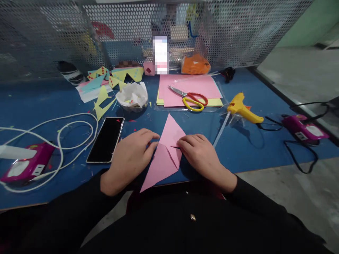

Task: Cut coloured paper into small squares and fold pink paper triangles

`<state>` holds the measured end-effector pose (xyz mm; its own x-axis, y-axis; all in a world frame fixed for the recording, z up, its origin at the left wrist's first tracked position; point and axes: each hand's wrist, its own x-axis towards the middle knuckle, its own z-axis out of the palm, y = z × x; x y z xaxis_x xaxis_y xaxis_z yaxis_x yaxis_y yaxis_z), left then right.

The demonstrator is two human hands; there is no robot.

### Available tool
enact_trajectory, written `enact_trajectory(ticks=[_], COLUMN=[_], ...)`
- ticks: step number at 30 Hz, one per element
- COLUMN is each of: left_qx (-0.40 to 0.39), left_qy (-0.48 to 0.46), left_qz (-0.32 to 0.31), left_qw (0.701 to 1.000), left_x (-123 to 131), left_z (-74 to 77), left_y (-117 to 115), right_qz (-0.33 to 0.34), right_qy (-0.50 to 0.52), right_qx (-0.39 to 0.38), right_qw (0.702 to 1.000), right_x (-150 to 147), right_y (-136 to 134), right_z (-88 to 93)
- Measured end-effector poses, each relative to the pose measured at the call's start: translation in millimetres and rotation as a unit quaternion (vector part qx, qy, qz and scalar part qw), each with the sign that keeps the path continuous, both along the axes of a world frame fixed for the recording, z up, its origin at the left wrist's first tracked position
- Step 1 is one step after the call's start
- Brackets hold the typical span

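A folded pink paper (160, 162) lies at the near edge of the blue table, with a pointed top, slits near its middle and its lower left corner reaching past the edge. My left hand (132, 155) rests beside its left edge, thumb and forefinger curved with a gap between them, fingertips at the paper. On the other side, my right hand (201, 155) pinches the paper's right edge near a slit, fingers together. Beyond the paper, scissors (194, 100) with red and yellow handles lie on a stack of pink and yellow sheets (169, 84).
A phone (106, 141), white cable (60, 148) and magenta power strip (29, 164) are at left. Yellow cut papers (102, 102) and a scrap-filled bowl (133, 97) stand beyond. At right are a yellow glue gun (243, 109) and another magenta strip (304, 128). A perforated metal panel (127, 21) bounds the back.
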<state>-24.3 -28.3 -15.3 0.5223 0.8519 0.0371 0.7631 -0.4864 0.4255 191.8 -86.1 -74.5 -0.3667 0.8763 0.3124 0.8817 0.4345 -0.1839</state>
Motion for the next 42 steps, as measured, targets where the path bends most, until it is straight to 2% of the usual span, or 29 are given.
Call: enact_trajectory(ticks=[3,6,10,16,21,28,38,42], left_qx=[-0.061,-0.064,-0.085,-0.123,-0.103,-0.065,-0.036,-0.042], left_qy=[-0.025,-0.031,-0.038,-0.065,-0.075,-0.046,-0.019,-0.022], left_qz=[-0.090,-0.115,-0.093,-0.044,-0.041,-0.036,-0.033,-0.033], left_qw=[0.994,0.991,0.991,0.989,0.991,0.996,0.999,0.998], left_x=[16.0,28.0,30.7,29.5,28.9,30.4,33.4,32.7], left_z=[-8.3,-23.0,-33.8,-34.4,-38.2,-37.5,-37.9,-38.6], left_y=[6.6,14.8,21.6,23.4,21.7,17.6,16.2,17.1], right_qz=[-0.020,-0.052,-0.102,-0.129,-0.146,-0.159,-0.169,-0.170], right_qy=[0.041,0.076,0.108,0.104,0.079,0.033,0.046,0.127], right_qx=[-0.019,-0.034,-0.054,-0.102,-0.115,-0.089,-0.081,-0.089], right_qw=[0.999,0.995,0.987,0.981,0.979,0.983,0.981,0.973], right_x=[2.5,4.2,4.7,3.5,0.0,-2.4,-5.1,1.6], right_y=[2.6,4.4,7.6,18.8,22.0,21.5,21.8,15.9], right_z=[1.5,0.5,0.5,7.9,7.7,3.1,-0.4,10.4])
